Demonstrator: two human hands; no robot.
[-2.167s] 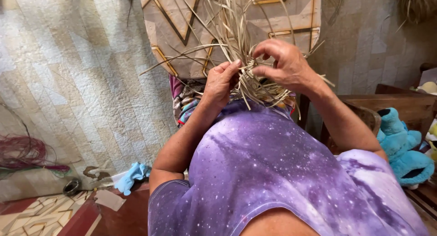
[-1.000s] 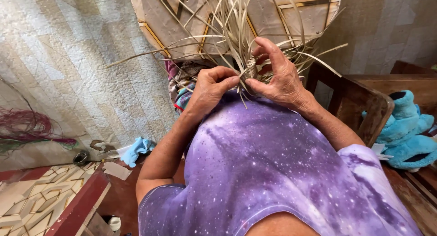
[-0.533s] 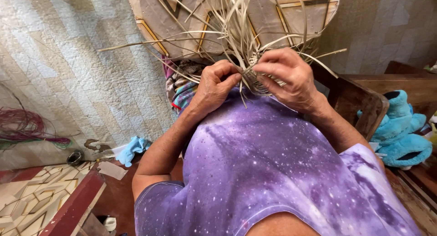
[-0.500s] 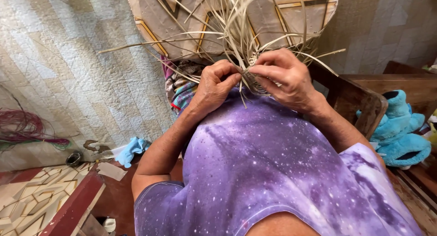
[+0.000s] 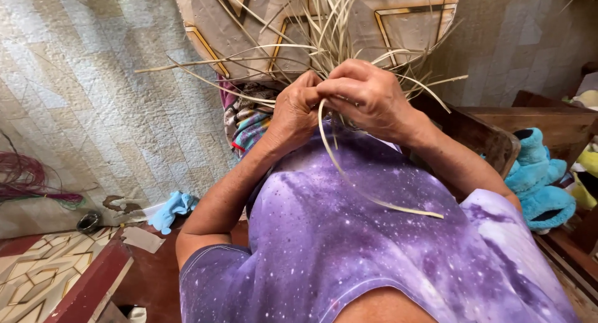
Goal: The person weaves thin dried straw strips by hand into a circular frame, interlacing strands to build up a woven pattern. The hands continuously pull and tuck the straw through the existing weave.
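Home: tiled floor (image 5: 37,279), plush toys (image 5: 542,186)

The right hand (image 5: 367,99) has come across to meet the left hand (image 5: 298,111); earlier the two were a little apart on the bundle of straw strips (image 5: 324,42), and now they press together, knuckles touching. One long pale strip (image 5: 355,180) has come loose from the bundle: it now curls down from under the right hand's fingers (image 5: 339,86) and lies across the purple shirt (image 5: 374,248), its free end pointing right. A second ago no strip hung there.
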